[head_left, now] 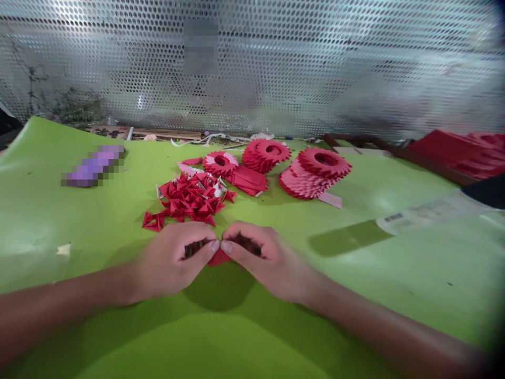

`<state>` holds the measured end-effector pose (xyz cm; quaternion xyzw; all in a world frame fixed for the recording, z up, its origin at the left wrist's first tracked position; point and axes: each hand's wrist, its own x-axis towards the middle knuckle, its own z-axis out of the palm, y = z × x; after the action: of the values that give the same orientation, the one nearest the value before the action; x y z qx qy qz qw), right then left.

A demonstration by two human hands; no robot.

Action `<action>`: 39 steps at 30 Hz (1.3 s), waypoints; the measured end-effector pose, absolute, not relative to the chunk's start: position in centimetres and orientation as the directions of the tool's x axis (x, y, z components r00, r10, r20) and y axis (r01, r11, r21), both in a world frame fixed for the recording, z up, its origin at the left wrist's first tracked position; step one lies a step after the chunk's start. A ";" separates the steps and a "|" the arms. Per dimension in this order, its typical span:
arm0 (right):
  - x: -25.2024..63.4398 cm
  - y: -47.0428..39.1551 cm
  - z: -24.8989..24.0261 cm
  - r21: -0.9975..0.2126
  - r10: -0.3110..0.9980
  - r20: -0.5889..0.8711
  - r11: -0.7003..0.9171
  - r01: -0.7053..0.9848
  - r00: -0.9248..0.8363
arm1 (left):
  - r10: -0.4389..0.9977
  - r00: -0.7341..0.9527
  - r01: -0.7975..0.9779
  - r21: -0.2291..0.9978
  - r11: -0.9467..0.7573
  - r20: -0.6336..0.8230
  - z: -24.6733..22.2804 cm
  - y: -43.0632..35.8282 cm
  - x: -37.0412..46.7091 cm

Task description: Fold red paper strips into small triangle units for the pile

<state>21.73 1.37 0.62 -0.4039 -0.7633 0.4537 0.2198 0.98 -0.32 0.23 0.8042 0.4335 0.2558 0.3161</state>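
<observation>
Between both sets of fingertips is a small piece of red paper [219, 257], mostly covered by the fingers. My left hand [177, 258] pinches it from the left, thumb against forefinger. From the other side my right hand [272, 260] pinches it in the same way, and the two thumbs almost meet. Just beyond the hands lies a heap of folded red paper triangles [193, 197], with a few white and pink ones among them. A stack of flat red paper pieces [248, 180] rests to the right of the heap.
Behind stand ring-shaped assemblies of folded paper: a small red-and-pink ring [220, 163], a red one [266, 154] and a taller red-and-pink one [315, 173]. A blurred purple object [94, 166] lies left on the green table [221, 342]. Red paper stacks [453, 152] sit far right.
</observation>
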 end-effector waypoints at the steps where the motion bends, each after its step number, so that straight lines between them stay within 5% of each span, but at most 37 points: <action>1: 21.7 1.3 0.7 -0.867 0.814 -0.011 0.282 0.411 -0.581 | 0.855 0.498 0.533 0.727 -0.434 0.146 0.2 -0.3 1.0; 13: 22.7 1.9 1.0 -0.884 0.856 -0.025 0.223 0.412 -0.516 | 0.841 0.413 0.484 0.699 -0.527 0.348 0.6 0.0 0.0; 18: 22.2 1.2 0.9 -0.838 0.861 0.143 0.368 0.403 -0.488 | 0.847 0.474 0.510 0.708 -0.488 0.243 0.3 -0.1 0.2; 21: 22.6 1.2 0.5 -0.703 0.796 0.372 0.577 0.415 -0.477 | 0.879 0.455 0.565 0.716 -0.410 0.144 0.3 -0.2 0.1; 24: 23.4 1.4 0.1 -0.400 0.555 0.549 0.831 0.386 -0.625 | 0.907 0.409 0.606 0.711 -0.355 0.104 0.5 -0.4 -0.1; 28: 23.8 1.2 0.2 -0.100 0.321 0.542 0.942 0.319 -0.776 | 0.891 0.453 0.552 0.781 -0.291 0.012 0.6 -0.4 0.0; 33: 23.8 1.2 1.1 0.035 0.242 0.437 0.958 0.285 -0.867 | 0.870 0.474 0.510 0.762 -0.400 0.139 0.3 0.1 -0.1; 39: 24.4 2.1 0.9 -0.048 0.286 0.284 0.958 0.284 -0.915 | 0.642 0.724 0.530 0.391 -0.752 0.253 -0.5 0.8 -1.7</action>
<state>24.41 2.07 0.87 -0.1455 -0.9786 0.0028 0.1456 -1.70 0.77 -0.47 0.9167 0.3196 0.1894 0.1471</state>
